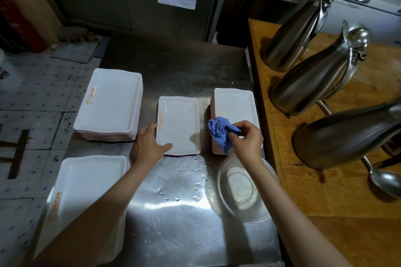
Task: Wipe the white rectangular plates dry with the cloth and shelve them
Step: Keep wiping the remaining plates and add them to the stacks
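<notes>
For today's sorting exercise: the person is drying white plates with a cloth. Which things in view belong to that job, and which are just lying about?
Belongs to the job:
single plate, held by the left hand
blue cloth, pinched by the right hand
three plate stacks

Just lying about:
clear bowl
three steel jugs
ladle

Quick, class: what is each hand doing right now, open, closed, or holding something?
Left hand: open, fingers straight, resting on the near-left corner of the single white plate.
Right hand: closed, pinching the blue cloth above the right plate stack.
</notes>
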